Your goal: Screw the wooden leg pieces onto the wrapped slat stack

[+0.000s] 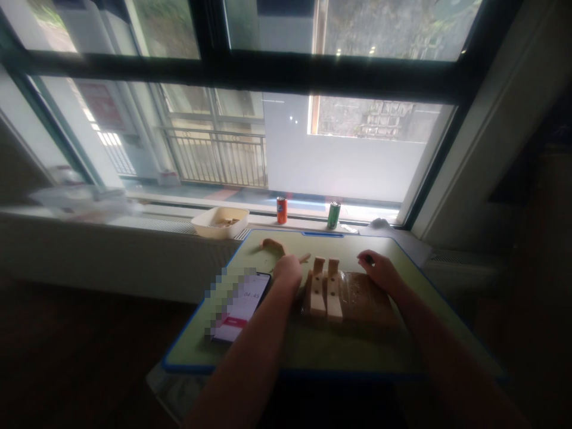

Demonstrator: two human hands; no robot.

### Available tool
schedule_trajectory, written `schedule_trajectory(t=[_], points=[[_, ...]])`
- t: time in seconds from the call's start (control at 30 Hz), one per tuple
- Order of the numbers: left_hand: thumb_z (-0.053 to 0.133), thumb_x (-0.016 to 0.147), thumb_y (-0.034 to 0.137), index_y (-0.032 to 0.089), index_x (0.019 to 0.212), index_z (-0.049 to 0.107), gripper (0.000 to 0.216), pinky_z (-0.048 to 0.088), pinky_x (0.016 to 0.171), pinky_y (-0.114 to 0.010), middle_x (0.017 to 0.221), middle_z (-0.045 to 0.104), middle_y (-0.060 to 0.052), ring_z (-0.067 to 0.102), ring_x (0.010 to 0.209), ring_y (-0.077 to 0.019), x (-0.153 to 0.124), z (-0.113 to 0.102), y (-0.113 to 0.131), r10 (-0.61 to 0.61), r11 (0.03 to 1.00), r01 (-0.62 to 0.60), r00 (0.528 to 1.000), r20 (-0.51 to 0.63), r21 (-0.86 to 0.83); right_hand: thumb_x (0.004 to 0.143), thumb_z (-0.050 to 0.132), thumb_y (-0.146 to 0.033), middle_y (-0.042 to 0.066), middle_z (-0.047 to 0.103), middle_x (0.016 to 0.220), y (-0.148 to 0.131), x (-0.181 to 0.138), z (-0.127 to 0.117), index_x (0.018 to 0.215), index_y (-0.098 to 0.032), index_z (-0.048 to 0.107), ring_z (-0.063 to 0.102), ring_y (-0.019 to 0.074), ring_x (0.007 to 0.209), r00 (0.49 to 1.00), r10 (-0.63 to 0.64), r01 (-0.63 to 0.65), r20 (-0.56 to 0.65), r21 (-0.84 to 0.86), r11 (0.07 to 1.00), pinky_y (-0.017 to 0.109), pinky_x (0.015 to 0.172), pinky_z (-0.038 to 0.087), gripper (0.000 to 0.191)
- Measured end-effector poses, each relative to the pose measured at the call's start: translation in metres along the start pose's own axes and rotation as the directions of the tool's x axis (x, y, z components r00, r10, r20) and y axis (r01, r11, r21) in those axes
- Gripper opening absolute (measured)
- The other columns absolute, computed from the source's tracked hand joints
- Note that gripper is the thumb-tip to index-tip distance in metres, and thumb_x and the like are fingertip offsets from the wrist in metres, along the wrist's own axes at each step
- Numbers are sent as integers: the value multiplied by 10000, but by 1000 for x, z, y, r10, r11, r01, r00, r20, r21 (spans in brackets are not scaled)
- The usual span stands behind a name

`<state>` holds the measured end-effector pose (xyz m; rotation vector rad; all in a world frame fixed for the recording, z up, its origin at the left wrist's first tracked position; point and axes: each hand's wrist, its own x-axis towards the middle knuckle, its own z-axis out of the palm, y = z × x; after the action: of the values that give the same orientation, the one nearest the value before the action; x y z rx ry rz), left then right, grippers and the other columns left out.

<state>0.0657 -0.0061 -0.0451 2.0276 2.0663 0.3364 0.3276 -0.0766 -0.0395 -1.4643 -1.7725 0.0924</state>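
My left hand (288, 271) is closed round a slim wooden stick (305, 258), whose end sticks out to the right. A curved brown wooden piece (273, 244) shows just beyond the hand; whether it joins the stick I cannot tell. My right hand (376, 269) has its fingers curled together over the far right part of a brown block (369, 298) wrapped in clear film. Something dark shows at its fingertips, too small to name. Two pale wooden pieces with dark holes, a left one (317, 292) and a right one (333, 293), lie side by side on the block's left part.
A phone (236, 316) showing a timer lies left on the green, blue-edged table (330, 351). Behind it, the windowsill bears a cream bowl (203, 225) with small pieces, an orange can (281, 211) and a green can (333, 215). A large window rises beyond.
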Motion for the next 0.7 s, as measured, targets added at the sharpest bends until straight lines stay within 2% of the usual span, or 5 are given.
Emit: schedule_trajectory(t=[0.13, 0.4, 0.7], points=[[515, 787, 232, 150, 945, 674, 238, 488, 711, -281, 958, 658, -157, 622, 884, -244, -4, 0, 3, -1, 1000, 1, 1000, 22, -6, 759, 509, -290, 30, 667, 797, 1, 0, 0, 836, -221, 623, 602, 186, 718, 1000, 0, 0, -2, -4, 1000, 326, 691, 460, 155], [468, 808, 232, 146, 1013, 651, 288, 489, 733, -292, 1112, 590, -171, 605, 929, -246, -10, -2, 7, -17, 1000, 17, 1000, 21, -4, 770, 505, -287, 26, 663, 809, 0, 0, 0, 840, -223, 616, 604, 182, 726, 1000, -7, 7, 6, -8, 1000, 318, 689, 458, 146], [479, 800, 185, 143, 978, 665, 261, 489, 733, -301, 1028, 637, -164, 615, 920, -254, -13, -7, 10, 0, 1000, 1, 999, 40, -24, 774, 500, -288, 27, 667, 822, 0, 0, 0, 849, -222, 615, 607, 182, 738, 1000, -1, 1, 4, -2, 1000, 319, 695, 460, 152]])
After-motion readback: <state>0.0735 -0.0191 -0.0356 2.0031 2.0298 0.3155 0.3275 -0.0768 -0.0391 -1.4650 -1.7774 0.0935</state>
